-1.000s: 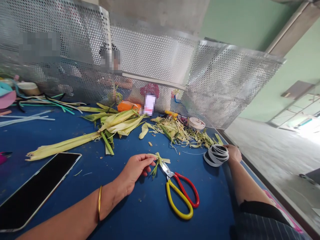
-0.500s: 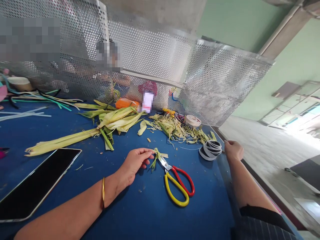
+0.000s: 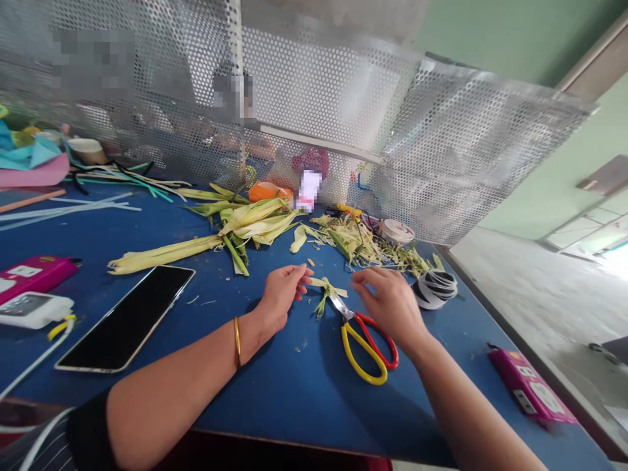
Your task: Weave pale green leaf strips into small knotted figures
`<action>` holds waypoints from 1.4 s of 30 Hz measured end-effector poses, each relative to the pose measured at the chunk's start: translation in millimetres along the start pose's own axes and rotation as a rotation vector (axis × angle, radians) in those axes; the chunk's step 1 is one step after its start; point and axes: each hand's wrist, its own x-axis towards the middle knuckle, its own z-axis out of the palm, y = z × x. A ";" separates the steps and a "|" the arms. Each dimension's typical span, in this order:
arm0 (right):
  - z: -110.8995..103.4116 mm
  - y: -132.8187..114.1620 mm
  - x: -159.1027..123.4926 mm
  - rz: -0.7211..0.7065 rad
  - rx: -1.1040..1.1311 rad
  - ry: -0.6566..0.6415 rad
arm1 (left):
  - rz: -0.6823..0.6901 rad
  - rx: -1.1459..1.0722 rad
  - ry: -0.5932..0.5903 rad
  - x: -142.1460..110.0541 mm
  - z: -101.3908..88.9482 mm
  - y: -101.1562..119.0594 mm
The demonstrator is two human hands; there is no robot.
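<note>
My left hand is closed in a pinch on one end of a small knotted corn husk piece. Its pale strips stick out sideways, and thin green shreds hang below the knot. My right hand hovers just right of the husk, fingers loosely bent and apart, with nothing visible in them. Scissors with one yellow and one red handle lie between the hands, their blades reaching under the husk piece. Behind my right hand sits a black-and-white roll, partly hidden by it.
Long corn husks and a heap of husk scraps lie at the back, before a perforated metal screen. A phone and a white power strip are at left. A magenta pack lies near the right edge.
My right hand has come left from the table's right edge to beside the husk piece, its fingers loosening. The view has shifted, showing more of the table's left and front.
</note>
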 end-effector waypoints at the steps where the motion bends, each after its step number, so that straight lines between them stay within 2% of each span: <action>1: 8.4 -6.0 3.3 0.007 -0.021 -0.074 | -0.002 0.000 0.004 0.2 0.0 0.1; 4: 30.7 -15.4 8.2 0.085 -0.029 -0.193 | -0.012 0.001 0.008 -1.0 1.2 0.2; 6: 41.2 -17.7 6.8 0.097 -0.036 -0.206 | -0.024 0.003 -0.004 -2.8 2.7 -0.2; 9: 49.9 -17.8 0.9 0.042 -0.079 -0.205 | -0.054 0.020 -0.027 -5.3 5.0 -2.0; 13: 53.0 -15.5 -5.9 -0.003 -0.091 -0.170 | -0.028 0.103 -0.044 -4.3 5.9 -5.1; 17: 53.9 -16.5 -7.9 -0.037 -0.135 -0.125 | 0.007 0.258 0.007 1.6 4.5 -9.9; 22: 56.5 -18.2 -7.1 -0.051 -0.184 -0.094 | -0.020 0.359 -0.098 4.1 2.9 -12.7; 26: 59.8 -17.7 -6.3 -0.089 -0.162 -0.070 | 0.039 0.463 -0.177 1.8 2.1 -10.6; 31: 62.5 -18.4 -8.3 -0.121 -0.133 -0.063 | 0.103 0.514 -0.203 4.5 -0.2 -14.9; 34: 62.4 -18.2 -10.4 -0.132 -0.133 -0.058 | 0.214 0.588 -0.166 10.8 -3.3 -18.2; 37: 61.7 -17.2 -11.9 -0.159 -0.148 -0.044 | 0.346 0.685 -0.060 20.0 -7.6 -14.2; 40: 60.4 -17.1 -12.7 -0.202 -0.182 -0.015 | 0.355 0.703 0.072 30.0 -10.5 -1.4; 42: 59.1 -18.0 -12.8 -0.230 -0.214 0.009 | 0.365 0.731 0.116 36.8 -9.6 9.6</action>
